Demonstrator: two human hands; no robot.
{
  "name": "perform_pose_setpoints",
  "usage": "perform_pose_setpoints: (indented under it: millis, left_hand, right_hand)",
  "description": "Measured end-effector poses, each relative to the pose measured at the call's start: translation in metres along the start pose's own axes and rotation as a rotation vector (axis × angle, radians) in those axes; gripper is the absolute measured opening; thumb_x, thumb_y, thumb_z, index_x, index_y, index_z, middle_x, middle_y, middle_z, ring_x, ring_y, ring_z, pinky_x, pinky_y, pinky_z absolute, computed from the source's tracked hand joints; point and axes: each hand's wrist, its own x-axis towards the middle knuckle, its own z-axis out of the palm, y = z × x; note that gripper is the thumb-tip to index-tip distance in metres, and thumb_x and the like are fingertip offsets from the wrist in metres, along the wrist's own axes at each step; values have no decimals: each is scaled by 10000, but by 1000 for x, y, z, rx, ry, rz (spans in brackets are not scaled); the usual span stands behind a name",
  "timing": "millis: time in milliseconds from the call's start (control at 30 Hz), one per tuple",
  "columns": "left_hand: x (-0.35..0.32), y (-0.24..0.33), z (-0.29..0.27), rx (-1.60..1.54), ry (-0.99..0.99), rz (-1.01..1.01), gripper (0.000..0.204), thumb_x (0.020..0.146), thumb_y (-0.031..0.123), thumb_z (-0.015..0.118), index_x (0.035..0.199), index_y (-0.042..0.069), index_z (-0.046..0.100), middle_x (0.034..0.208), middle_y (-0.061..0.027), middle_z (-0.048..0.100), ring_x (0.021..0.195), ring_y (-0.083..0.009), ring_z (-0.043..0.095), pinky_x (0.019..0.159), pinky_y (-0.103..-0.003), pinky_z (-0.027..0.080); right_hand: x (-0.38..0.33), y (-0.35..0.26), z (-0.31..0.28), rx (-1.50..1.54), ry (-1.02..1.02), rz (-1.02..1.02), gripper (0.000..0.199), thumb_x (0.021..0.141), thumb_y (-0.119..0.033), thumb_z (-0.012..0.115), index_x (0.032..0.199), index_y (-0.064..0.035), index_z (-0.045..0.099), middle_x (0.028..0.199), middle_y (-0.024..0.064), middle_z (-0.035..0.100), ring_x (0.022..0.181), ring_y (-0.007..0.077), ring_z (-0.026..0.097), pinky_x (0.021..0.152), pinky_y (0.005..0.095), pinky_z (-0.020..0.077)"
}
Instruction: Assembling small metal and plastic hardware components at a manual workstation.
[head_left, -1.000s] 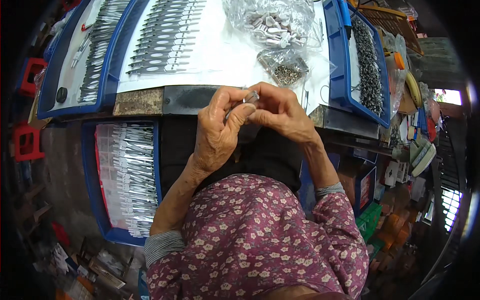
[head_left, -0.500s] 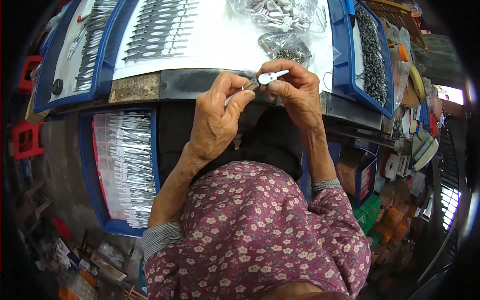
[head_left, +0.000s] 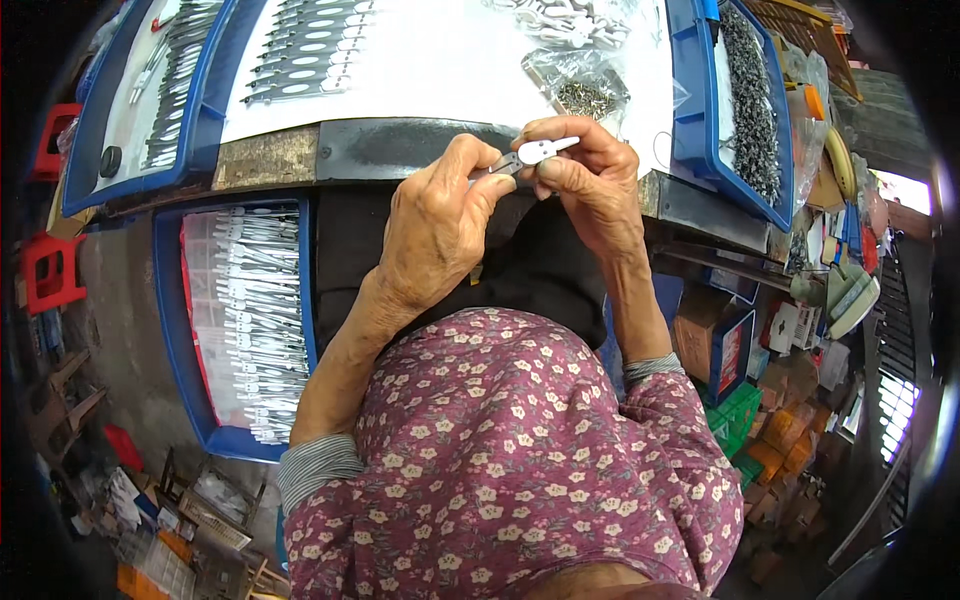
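Observation:
My left hand (head_left: 437, 228) pinches a small grey metal piece (head_left: 507, 163) between thumb and fingers; most of it is hidden in the grip. In my right hand (head_left: 597, 187), thumb and fingertips close on a white plastic piece (head_left: 536, 152) with a round head, small dark holes and a tapered tip pointing right. The grey end meets or overlaps the left side of the round head; I cannot tell whether they are joined. Both hands are just over the near table edge (head_left: 400, 150).
Rows of grey and white parts (head_left: 310, 50) lie on the white tabletop. Beyond my hands are loose white pieces (head_left: 570, 22) and a bag of small metal bits (head_left: 585, 98). Blue trays flank them, the right one holding dark small parts (head_left: 752, 110). Below left, another blue bin (head_left: 175, 330) holds finished-looking strips.
The grey piece in my left hand has come up against the white piece, where a gap showed before. The white piece has tilted slightly. The whole view has shifted a little.

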Motion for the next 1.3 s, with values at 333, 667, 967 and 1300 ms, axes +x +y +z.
perform_pose_setpoints:
  millis: [333,667,967,1300]
  left_hand:
    - [-17,0,-4,186,-100,67,135,797,66,578,860,14,471,728,-151,555,640,-327,582,530,-390,456]
    - [-58,-6,-12,256,-356,7,128,800,38,570,913,-4,528,782,-142,579,657,-273,604,563,-332,472]
    - [-100,-15,-4,245,-451,96,141,800,112,594,888,27,524,714,-91,550,591,-235,589,501,-318,472]
    - [-123,-13,2,225,-520,150,181,781,119,617,866,-3,514,714,-99,568,557,-223,595,465,-301,472]
  right_hand:
    - [-24,11,10,7,17,80,253,760,-39,661,989,42,592,956,129,598,746,127,587,585,211,476]
    - [-68,15,14,-362,-163,185,191,837,-48,578,1007,35,610,882,71,588,674,94,564,562,198,466]
    - [-104,31,15,-727,-373,-28,203,835,-124,579,972,26,578,758,137,601,623,238,599,541,296,453]
    - [-126,38,20,-735,-498,-159,194,813,-94,582,912,69,547,719,182,601,619,304,619,515,339,480]
